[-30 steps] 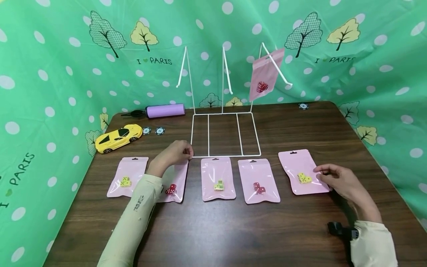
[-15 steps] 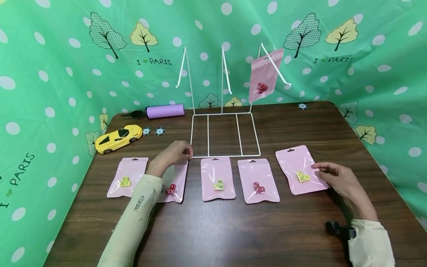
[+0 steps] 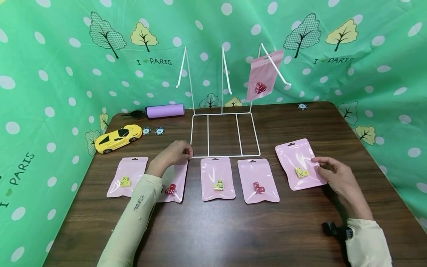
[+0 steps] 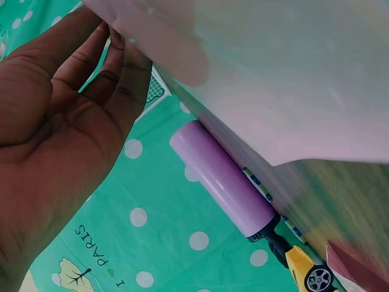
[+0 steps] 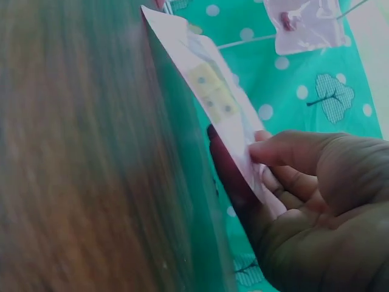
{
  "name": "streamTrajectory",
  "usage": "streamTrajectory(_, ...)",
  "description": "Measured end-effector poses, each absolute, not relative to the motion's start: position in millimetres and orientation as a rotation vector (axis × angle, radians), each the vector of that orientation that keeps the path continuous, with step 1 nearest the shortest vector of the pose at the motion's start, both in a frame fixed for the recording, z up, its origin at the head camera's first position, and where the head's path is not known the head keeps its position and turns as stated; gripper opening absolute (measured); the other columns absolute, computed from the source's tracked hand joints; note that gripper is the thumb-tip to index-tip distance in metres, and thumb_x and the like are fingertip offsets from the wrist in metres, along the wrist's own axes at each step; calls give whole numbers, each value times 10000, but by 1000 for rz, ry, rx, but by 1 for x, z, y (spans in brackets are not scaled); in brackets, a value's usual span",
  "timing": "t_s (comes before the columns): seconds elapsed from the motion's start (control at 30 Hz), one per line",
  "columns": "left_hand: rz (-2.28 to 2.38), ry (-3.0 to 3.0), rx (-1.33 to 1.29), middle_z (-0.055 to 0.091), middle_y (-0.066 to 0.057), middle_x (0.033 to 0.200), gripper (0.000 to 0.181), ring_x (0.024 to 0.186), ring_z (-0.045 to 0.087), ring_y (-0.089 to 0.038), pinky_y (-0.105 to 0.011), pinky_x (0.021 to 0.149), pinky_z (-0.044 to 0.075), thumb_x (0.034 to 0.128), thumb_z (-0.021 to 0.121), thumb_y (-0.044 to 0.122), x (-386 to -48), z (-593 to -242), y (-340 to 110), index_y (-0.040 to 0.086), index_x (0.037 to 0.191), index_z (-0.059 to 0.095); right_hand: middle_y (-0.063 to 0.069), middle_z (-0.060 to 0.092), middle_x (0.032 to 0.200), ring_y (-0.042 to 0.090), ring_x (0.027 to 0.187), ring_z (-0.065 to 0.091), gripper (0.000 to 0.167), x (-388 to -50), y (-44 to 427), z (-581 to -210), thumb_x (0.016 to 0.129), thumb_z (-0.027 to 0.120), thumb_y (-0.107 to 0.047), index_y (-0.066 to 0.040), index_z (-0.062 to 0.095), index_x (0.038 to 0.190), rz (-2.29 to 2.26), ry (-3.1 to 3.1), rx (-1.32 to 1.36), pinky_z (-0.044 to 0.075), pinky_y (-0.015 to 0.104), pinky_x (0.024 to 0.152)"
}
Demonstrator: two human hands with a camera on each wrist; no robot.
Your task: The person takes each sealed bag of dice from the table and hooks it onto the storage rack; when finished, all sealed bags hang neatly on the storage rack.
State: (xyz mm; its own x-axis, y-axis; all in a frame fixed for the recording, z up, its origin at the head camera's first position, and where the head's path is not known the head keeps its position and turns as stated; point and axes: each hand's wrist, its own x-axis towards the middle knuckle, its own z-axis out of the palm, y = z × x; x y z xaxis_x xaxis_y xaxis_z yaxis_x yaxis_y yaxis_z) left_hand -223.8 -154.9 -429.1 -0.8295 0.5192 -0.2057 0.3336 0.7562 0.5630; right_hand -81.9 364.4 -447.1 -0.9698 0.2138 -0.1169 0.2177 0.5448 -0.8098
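My left hand pinches the top edge of a pink zip bag with red dice; the forearm covers part of it. In the left wrist view this pink bag spreads past the fingertips. At the right, my right hand grips the lower right edge of a pink bag with yellow dice between thumb and fingers. The right wrist view shows that bag tilted, apart from the wood. Between the hands lie a pink bag with yellow dice and one with red dice.
A white wire rack with three hooks stands behind; a pink bag with red dice hangs on its right hook. Another pink bag lies far left. A yellow toy car, purple pump and poker chips are behind it.
My right hand has moved slightly left and away from me with its bag, which is tilted up more. The left hand has stayed in place.
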Motion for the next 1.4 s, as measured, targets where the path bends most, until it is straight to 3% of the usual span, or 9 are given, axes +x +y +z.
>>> streamTrajectory(0.13,747,2600,654,686,-74,906,117,847,619,-198,-361,784,541,1004,716,-29,-223,-429,-155,40,911,738,27,518,1192,141,998,472,266,-83,360,-445,1116,591,-189,-103,680,1352,-1531,2761,407,464,183,712)
streamTrajectory(0.37,745,2595,655,686,-69,893,122,838,617,-194,-355,775,539,1006,712,-28,-223,-430,-156,41,908,737,-117,574,1123,32,944,558,220,-84,357,-440,1090,637,-113,-177,727,1280,-1747,2749,405,507,125,717)
streamTrajectory(0.7,742,2596,639,693,-67,893,113,839,622,-196,-359,776,544,1011,711,-19,-225,-429,-155,43,921,741,-63,610,1109,58,890,558,231,-87,358,-428,1039,681,-3,-134,774,1204,-2199,2519,397,499,119,653)
streamTrajectory(0.9,731,2609,669,695,-64,890,114,836,616,-190,-352,778,537,1004,720,-19,-225,-429,-154,45,913,745,-19,560,1128,100,891,517,242,-87,356,-422,1042,670,-3,-112,753,1241,-2257,2504,420,478,126,638)
streamTrajectory(1.1,743,2603,645,697,-69,901,110,841,614,-197,-356,779,537,1007,717,-20,-224,-428,-154,44,922,744,15,535,1121,96,750,488,238,-91,351,-414,1040,664,14,-95,739,1238,-2335,2485,409,456,137,588)
streamTrajectory(1.4,739,2604,648,693,-71,896,109,837,621,-198,-363,782,543,1005,717,-19,-222,-429,-155,41,917,737,53,559,1084,117,668,485,251,-97,340,-404,1018,683,52,-40,735,1245,-2491,2420,261,469,154,556)
